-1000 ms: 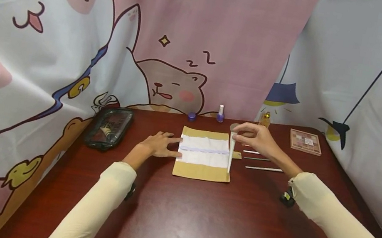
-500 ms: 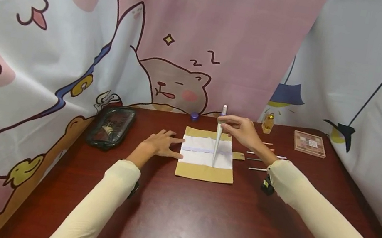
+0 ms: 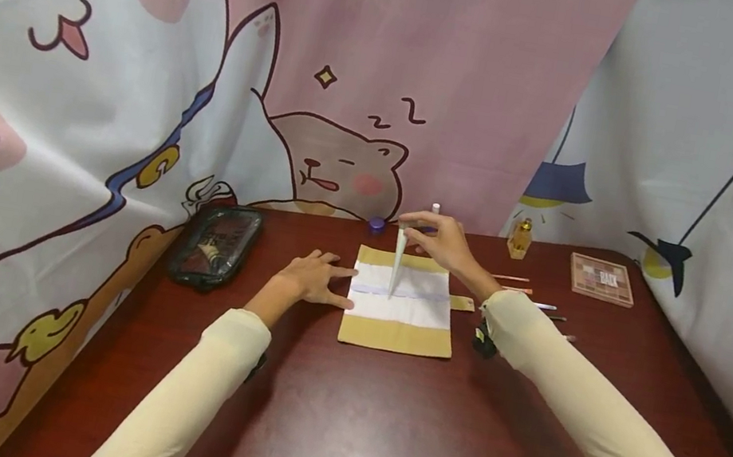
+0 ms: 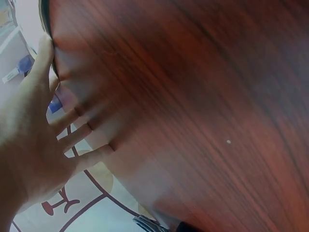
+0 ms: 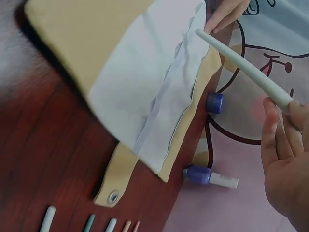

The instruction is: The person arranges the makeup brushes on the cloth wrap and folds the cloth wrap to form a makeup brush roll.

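A person's right hand (image 3: 440, 242) pinches a slim white tapered rod (image 3: 399, 258) near its upper end; the rod points down, nearly upright. Below the grip, a rectangular tan case (image 3: 395, 337) with a white fabric lining and lilac strip lies open; whether the rod's tip touches it, I cannot tell. Left of the grip, the left hand (image 3: 310, 277) lies with fingers spread apart, thumb and index finger touching the case's edge. All sits on a glossy red-brown wood-grain table (image 3: 349, 420). Right of the grip are several thin sticks (image 3: 517, 289) in a row, then a square makeup palette (image 3: 601, 280). Behind it hangs a pink and white fabric backdrop (image 3: 493, 80) printed with cartoon animals, lit by a soft sheen on the tabletop.
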Available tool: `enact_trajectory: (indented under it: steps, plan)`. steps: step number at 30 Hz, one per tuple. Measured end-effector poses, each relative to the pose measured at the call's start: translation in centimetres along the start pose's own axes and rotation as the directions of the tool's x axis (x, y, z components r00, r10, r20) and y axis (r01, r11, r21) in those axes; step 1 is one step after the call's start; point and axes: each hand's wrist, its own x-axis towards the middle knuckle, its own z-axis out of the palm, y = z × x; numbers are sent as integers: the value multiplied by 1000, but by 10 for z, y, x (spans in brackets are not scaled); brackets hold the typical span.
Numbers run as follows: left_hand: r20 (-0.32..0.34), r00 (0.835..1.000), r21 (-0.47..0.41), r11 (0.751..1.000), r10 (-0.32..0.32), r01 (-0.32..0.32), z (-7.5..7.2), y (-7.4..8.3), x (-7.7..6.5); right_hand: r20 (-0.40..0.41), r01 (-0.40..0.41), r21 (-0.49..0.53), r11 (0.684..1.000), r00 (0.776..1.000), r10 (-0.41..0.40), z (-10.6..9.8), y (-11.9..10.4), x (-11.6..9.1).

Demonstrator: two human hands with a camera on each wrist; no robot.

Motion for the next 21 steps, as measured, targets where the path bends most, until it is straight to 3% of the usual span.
enact_trajectory:
  steps: [21]
  plan:
    - [-1,1000,26,1000,3,-3,5,-5,5,11,-42,89,995,999,41,44,-3,27]
